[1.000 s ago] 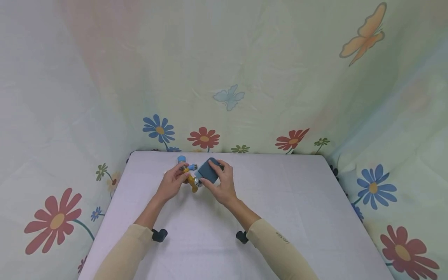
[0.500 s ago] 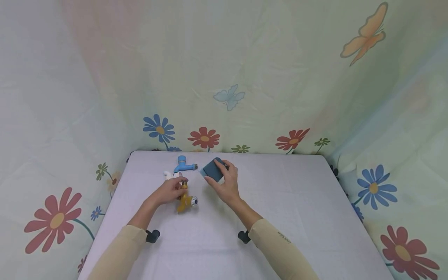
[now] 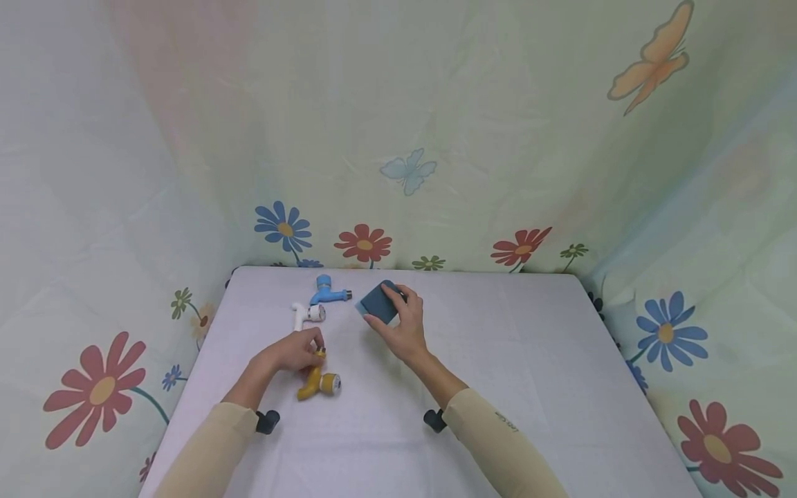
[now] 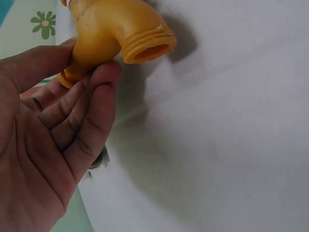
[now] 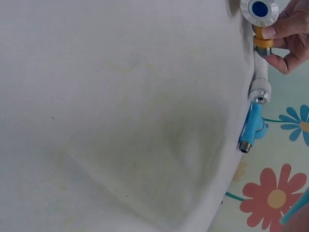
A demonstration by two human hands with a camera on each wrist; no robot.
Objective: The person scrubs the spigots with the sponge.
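My left hand [image 3: 291, 351] pinches a yellow tap [image 3: 316, 382] by its threaded inlet end, at the left of the table. In the left wrist view, the thumb and fingers close round the tap's body [image 4: 99, 31], and its open spout faces the camera. The silver-topped handle [image 5: 259, 10] shows in the right wrist view. My right hand [image 3: 403, 330] holds a dark blue, square pad [image 3: 378, 302] with a paler blue edge, thumb on one side and fingers on the other. Beyond the left hand lie a white tap [image 3: 308, 315] and a blue tap [image 3: 330, 295].
A white cloth covers the table [image 3: 498, 360], whose far edge meets a hanging curtain [image 3: 486, 138] printed with flowers and butterflies. The white and blue taps lie in a loose row toward the far left corner. Black camera mounts [image 3: 268, 422] sit at both wrists.
My left hand has carried the yellow tap away from the pad, toward me and slightly left, uncovering the white and blue taps. The right hand with the pad shifted slightly right, then stayed.
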